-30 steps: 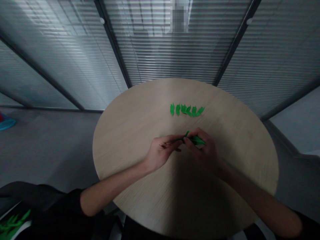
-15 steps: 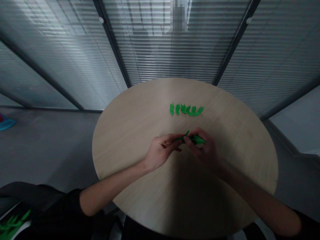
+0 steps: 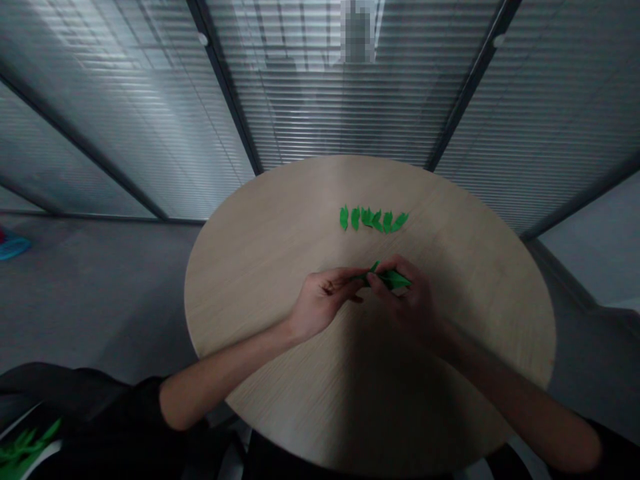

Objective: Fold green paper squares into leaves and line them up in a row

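Note:
Above the table, my left hand (image 3: 323,300) and my right hand (image 3: 407,297) meet, both closed on a thin green leaf-shaped piece (image 3: 397,279). My left fingers and thumb pinch its left end. Its pointed right part shows between the thumb and fingers of my right hand, and a small tip sticks up in the gap between the hands. The fingers hide much of the piece, and I cannot tell its material. Farther back, several similar green pieces (image 3: 344,218) lie in a row, some touching or overlapping.
The round wooden table (image 3: 260,253) fills the middle. Behind it stand glass panels with blinds (image 3: 345,113). At the lower left is a dark container with a pale rim, holding more green pieces (image 3: 27,445). A blue object (image 3: 14,248) sits on the floor, far left.

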Motion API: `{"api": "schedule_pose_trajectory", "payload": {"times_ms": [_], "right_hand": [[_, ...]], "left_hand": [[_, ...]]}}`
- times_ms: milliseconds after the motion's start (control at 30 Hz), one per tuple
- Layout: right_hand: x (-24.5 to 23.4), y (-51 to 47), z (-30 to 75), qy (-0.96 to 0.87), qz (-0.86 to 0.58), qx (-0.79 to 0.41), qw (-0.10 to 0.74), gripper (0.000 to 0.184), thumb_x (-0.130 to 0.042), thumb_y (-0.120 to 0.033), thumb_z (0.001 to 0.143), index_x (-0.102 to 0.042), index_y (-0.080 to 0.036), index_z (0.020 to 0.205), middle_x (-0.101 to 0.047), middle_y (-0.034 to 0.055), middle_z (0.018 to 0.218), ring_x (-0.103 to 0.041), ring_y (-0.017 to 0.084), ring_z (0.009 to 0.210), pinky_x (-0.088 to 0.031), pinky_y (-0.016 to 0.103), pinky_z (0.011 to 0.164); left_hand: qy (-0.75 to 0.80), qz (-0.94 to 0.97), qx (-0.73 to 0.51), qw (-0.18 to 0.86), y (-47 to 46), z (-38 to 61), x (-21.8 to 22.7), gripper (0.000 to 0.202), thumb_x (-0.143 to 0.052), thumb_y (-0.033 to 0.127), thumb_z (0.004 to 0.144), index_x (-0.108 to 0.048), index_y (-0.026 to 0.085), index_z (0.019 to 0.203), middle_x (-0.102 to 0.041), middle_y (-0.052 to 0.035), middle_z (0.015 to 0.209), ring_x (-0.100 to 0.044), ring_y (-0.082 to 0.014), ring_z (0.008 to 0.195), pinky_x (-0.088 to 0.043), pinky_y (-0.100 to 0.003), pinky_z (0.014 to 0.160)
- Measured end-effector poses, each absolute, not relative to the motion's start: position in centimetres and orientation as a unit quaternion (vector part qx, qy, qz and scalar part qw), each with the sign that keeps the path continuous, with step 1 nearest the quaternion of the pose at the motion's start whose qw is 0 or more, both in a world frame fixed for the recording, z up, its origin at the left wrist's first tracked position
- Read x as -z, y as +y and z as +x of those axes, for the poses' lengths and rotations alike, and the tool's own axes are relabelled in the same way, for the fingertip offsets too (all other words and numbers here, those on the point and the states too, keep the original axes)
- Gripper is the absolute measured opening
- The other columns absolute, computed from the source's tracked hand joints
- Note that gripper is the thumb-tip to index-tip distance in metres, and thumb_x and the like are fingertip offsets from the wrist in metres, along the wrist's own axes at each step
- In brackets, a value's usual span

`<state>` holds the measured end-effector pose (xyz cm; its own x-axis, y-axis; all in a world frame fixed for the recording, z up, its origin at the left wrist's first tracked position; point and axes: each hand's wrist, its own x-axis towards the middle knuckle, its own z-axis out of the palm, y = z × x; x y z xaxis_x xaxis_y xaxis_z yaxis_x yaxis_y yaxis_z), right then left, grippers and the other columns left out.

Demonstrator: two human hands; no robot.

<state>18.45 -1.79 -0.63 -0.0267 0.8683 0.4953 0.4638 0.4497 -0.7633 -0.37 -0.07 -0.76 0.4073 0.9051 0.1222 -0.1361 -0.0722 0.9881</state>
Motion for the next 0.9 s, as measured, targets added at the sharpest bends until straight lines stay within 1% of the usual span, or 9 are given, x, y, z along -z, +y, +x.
{"api": "schedule_pose_trajectory", "payload": {"times_ms": [167,300,500,700,900], "right_hand": [[0.43,-1.96,18.28,-0.685,-0.481,-0.197,0.510,0.015,-0.067,-0.029,0.093,-0.059,-0.022,0.082,-0.058,-0.0023,0.072,-0.053,0.013,0.061,-0.043,0.028,0.059],[0.62,-1.94,18.23,-0.680,-0.483,-0.191,0.518,0.016,-0.069,-0.029,0.092,-0.058,-0.023,0.083,-0.056,-0.0038,0.070,-0.050,0.012,0.060,-0.041,0.027,0.058],[0.50,-1.88,18.29,-0.687,-0.480,-0.192,0.510,0.016,-0.068,-0.029,0.093,-0.058,-0.022,0.084,-0.056,-0.0037,0.070,-0.051,0.012,0.060,-0.042,0.027,0.058],[0.56,-1.92,18.33,-0.691,-0.475,-0.188,0.511,0.015,-0.068,-0.027,0.093,-0.058,-0.023,0.084,-0.056,-0.0043,0.071,-0.051,0.012,0.060,-0.041,0.027,0.058],[0.65,-2.00,18.29,-0.691,-0.474,-0.192,0.510,0.013,-0.069,-0.028,0.093,-0.057,-0.023,0.088,-0.058,-0.0047,0.071,-0.053,0.012,0.060,-0.043,0.026,0.057]], "left_hand": [[0.316,0.584,-0.443,0.602,-0.06,-0.27,0.77,0.038,-0.077,0.042,0.090,-0.080,0.013,0.113,-0.083,-0.0105,0.100,-0.078,-0.0193,0.078,-0.069,-0.032,0.073],[0.317,0.588,-0.438,0.602,-0.05,-0.29,0.66,0.037,-0.077,0.042,0.090,-0.080,0.013,0.112,-0.082,-0.0101,0.098,-0.078,-0.0189,0.078,-0.068,-0.031,0.073],[0.320,0.579,-0.440,0.607,-0.08,-0.33,0.48,0.033,-0.079,0.037,0.089,-0.081,0.014,0.112,-0.083,-0.0088,0.097,-0.077,-0.0168,0.074,-0.068,-0.029,0.072],[0.317,0.569,-0.443,0.616,-0.08,-0.26,0.47,0.033,-0.082,0.037,0.086,-0.082,0.015,0.109,-0.083,-0.0072,0.092,-0.076,-0.0154,0.072,-0.067,-0.027,0.071],[0.323,0.572,-0.446,0.608,-0.11,-0.24,0.60,0.034,-0.081,0.040,0.086,-0.082,0.013,0.108,-0.083,-0.0086,0.093,-0.076,-0.0161,0.072,-0.068,-0.030,0.072]]}}
